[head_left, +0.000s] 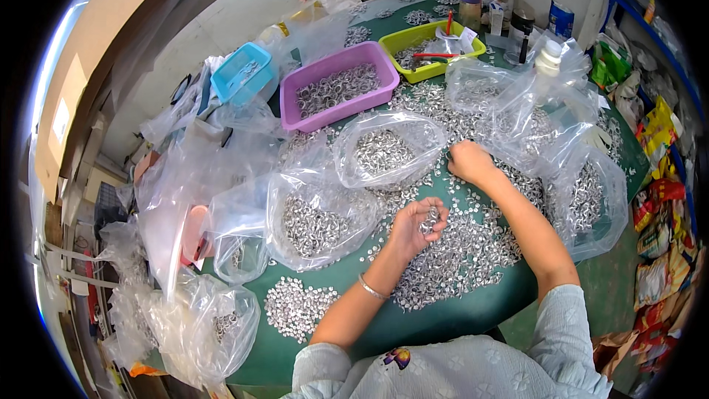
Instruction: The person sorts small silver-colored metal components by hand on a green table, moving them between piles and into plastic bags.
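While your left hand [415,227] cups rings [430,216] for keeping, your right hand [468,161] picks, fingers curled, at the pile [461,251].

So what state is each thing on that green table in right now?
Left hand: palm up, cupping small silver metal rings.
Right hand: knuckles up, resting on loose rings.
Clear plastic bag: open, part filled.
Purple plastic tray: holding rings.
Yellow-green tray: holding rings and a red tool.

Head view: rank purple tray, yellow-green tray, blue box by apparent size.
1. Purple tray, clearly largest.
2. Yellow-green tray.
3. Blue box, smallest.
The yellow-green tray sits farther from the camera, so its true size against the purple one is unsure.
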Demonstrator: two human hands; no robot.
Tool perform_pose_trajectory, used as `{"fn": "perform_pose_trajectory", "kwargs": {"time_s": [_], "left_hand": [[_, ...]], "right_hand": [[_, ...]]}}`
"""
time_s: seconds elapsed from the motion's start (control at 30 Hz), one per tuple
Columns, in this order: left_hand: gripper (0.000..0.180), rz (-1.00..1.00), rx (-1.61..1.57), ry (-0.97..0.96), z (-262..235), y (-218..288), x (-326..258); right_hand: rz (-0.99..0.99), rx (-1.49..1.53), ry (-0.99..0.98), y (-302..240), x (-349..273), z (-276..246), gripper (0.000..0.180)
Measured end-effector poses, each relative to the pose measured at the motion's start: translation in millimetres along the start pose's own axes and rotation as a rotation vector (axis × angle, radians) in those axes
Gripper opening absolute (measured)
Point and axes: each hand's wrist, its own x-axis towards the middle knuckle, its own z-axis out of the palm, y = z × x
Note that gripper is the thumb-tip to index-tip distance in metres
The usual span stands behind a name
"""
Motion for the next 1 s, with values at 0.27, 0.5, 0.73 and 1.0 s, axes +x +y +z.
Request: {"fn": "perform_pose_trajectory", "kwargs": {"time_s": [0.27, 0.5, 0.73, 1.0], "left_hand": [[0.032, -0.039, -0.001, 0.105, -8, -26, -8], [0.038, -0.079, -0.134, 0.221, 25, -35, -26], [0.032, 0.069, -0.116, 0.397, 45, -64, -34], [0.024, 0.150, -0.413, 0.306, 24, -82, -23]], "right_hand": [[0.221, 1.914, -0.379, 39, -42, 7, 0.015], [0.562, 2.574, -0.398, -9, -95, 4, 0.027], [0.031, 1.379, 0.316, -73, -152, 13, 0.016], [-0.169, 0.915, 0.582, -70, -141, -2, 0.006]]}}
